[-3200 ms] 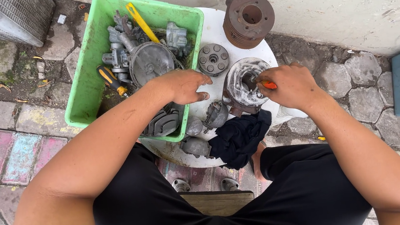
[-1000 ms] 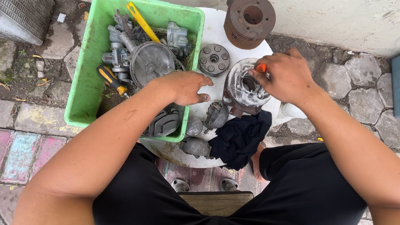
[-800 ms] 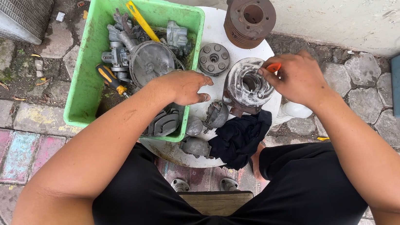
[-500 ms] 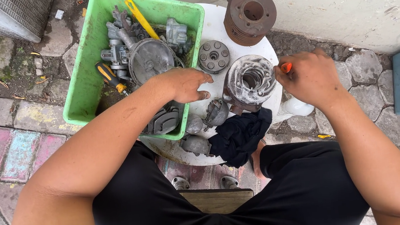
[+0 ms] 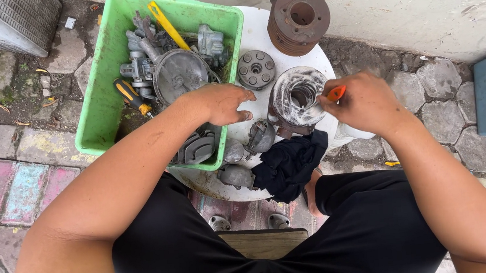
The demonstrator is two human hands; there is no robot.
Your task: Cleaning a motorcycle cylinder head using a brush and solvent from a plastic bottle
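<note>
White round table (image 5: 313, 58) crowded: green bin (image 5: 101, 79) fills left half, overhangs rim; rusty cylinder (image 5: 298, 19) at far edge by wall. Open room only narrow strip betw bin and soapy metal cylinder (image 5: 297, 98), near centre-right. Black rag (image 5: 287, 163) droops over near rim. Right hand (image 5: 364, 104) at cylinder's right side, fingers pinched on orange-handled tool (image 5: 335, 93), tip at cylinder's mouth. Left hand (image 5: 222, 101) palm-down over bin's near corner, fingers together, curled; grip on anything can't tell.

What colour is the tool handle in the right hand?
Orange, seen in the head view: handle in the right hand.
</note>
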